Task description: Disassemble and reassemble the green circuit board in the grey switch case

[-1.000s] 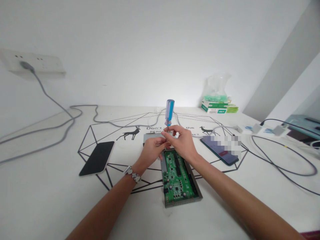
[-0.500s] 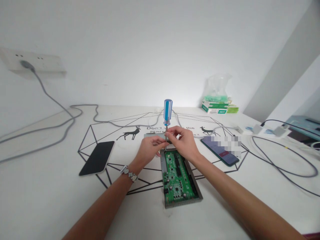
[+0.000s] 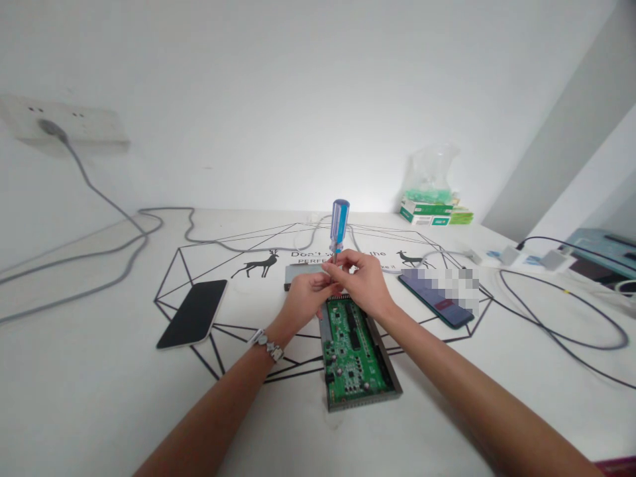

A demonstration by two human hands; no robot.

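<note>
A screwdriver (image 3: 339, 222) with a blue and clear handle stands nearly upright, leaning slightly right, over the far end of a metal-framed green circuit board (image 3: 352, 351). My right hand (image 3: 358, 278) pinches its shaft between thumb and fingers. My left hand (image 3: 314, 295), a silver bracelet on its wrist, is closed beside the right fingertips at the board's far left corner; what it pinches, if anything, is hidden. The screwdriver's tip is hidden by the fingers. Behind my left hand lies a grey metal piece (image 3: 297, 270), partly covered.
A dark-screened phone (image 3: 193, 314) lies at left, another phone (image 3: 437, 299) at right. Grey cable (image 3: 228, 249) crosses the back of the table (image 3: 99, 397). A power strip (image 3: 521, 260) with black cables is at right, and green-white boxes (image 3: 426, 211) with a plastic bag stand by the wall.
The screwdriver has tilted, its handle shifting slightly right. My left hand has moved right and its fingers have drawn together against my right fingertips. More of the grey metal piece shows.
</note>
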